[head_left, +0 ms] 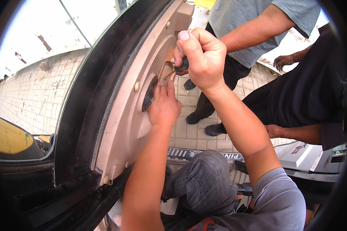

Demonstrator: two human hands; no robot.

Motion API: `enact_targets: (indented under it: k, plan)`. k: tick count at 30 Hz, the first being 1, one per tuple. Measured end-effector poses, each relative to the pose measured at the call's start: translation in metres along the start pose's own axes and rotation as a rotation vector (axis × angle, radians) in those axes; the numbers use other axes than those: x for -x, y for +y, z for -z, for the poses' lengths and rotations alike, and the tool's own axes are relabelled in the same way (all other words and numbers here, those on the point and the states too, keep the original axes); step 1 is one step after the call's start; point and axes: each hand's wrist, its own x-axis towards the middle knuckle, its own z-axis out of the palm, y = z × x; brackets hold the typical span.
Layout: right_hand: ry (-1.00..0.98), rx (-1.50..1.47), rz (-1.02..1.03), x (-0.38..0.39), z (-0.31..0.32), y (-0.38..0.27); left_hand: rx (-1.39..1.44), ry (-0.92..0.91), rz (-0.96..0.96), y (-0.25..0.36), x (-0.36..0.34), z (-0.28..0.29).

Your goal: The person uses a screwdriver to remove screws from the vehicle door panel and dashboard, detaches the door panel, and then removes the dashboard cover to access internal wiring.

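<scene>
My right hand [204, 57] is closed around the dark handle of a screwdriver [179, 69], whose thin shaft points down-left into a recess [166, 71] in a beige vehicle door panel [121, 104]. Just below, my left hand [165, 106] rests against the panel with its fingers stretched toward the shaft's tip. Its thumb side lies by a round black speaker-like disc [149, 94]. Whatever the tip touches is too small to make out. A co-worker's forearm [258, 29] reaches in behind my right fist, which mostly hides that person's hand.
The dark door frame [86, 96] with its window stands left. A person in a grey shirt [239, 15] stands close beyond the panel; another in dark clothes [297, 88] is at right. A sill strip [189, 154] crosses beyond my knee [200, 181]. Paving [187, 131] lies below.
</scene>
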Motion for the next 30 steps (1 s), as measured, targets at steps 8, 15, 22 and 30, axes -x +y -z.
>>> enact_targets:
  k: [8, 15, 22, 30]
  plan:
    - [-0.164, 0.477, 0.117, -0.004, -0.007, -0.004, -0.095, -0.085, 0.038, -0.001, 0.000, -0.003]
    - [-0.575, 0.298, 0.261, 0.035, -0.013, -0.014, 0.907, 0.063, 0.095, -0.008, -0.009, -0.004]
    - [-0.394, 0.495, 0.265, 0.024, -0.004, -0.015, -0.041, -0.072, -0.002, 0.003, -0.005, 0.007]
    - [-0.854, 1.118, 0.271, -0.044, 0.010, -0.054, -0.045, -0.037, 0.071, -0.004, 0.001, -0.009]
